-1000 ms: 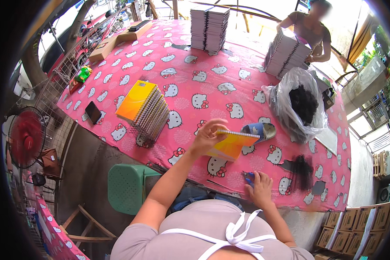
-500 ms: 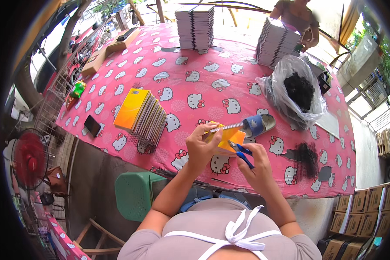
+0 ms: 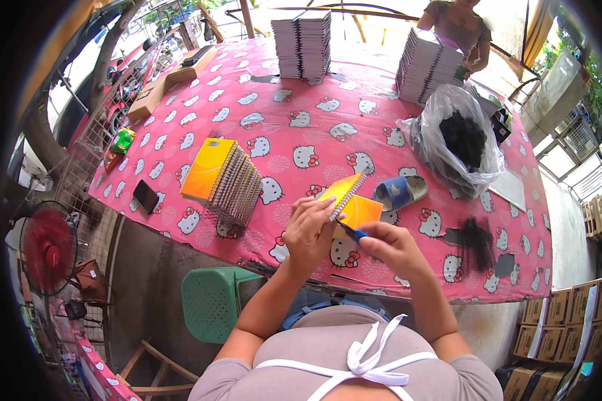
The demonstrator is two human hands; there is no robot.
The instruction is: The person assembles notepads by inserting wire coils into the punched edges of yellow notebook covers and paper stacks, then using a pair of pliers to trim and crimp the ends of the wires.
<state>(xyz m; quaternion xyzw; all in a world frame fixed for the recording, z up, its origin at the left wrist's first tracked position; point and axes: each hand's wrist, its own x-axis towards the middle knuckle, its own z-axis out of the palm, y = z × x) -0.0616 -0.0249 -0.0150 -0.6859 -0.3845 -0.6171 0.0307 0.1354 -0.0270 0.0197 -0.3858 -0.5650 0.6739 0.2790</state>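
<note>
My left hand (image 3: pixel 306 234) grips a yellow spiral notebook (image 3: pixel 344 189), tilted up with its coil edge toward the right. In my right hand (image 3: pixel 396 247) are blue-handled pliers (image 3: pixel 356 234), their jaws at the lower end of the coil. My right fingers wrap the handles; the jaw tips are partly hidden by the notebook and my left fingers. Beneath, another yellow-orange notebook (image 3: pixel 364 212) lies on the table. A blue slipper (image 3: pixel 396 194) touches or nearly touches its far right side. Left of my hands stands a stack of yellow spiral notebooks (image 3: pixel 224 177).
The pink patterned table (image 3: pixel 281 140) also bears a phone (image 3: pixel 146 196), a plastic bag of black coils (image 3: pixel 458 140), loose black coils (image 3: pixel 475 244) and two tall notebook stacks (image 3: pixel 302 47). Another person (image 3: pixel 458 30) stands at the far right. A green stool (image 3: pixel 211 304) is below the near edge.
The notebook in my left hand has turned, its coil now slanting up to the right. The pliers have swung in to the coil's lower end, and my right fingers have closed round the handles.
</note>
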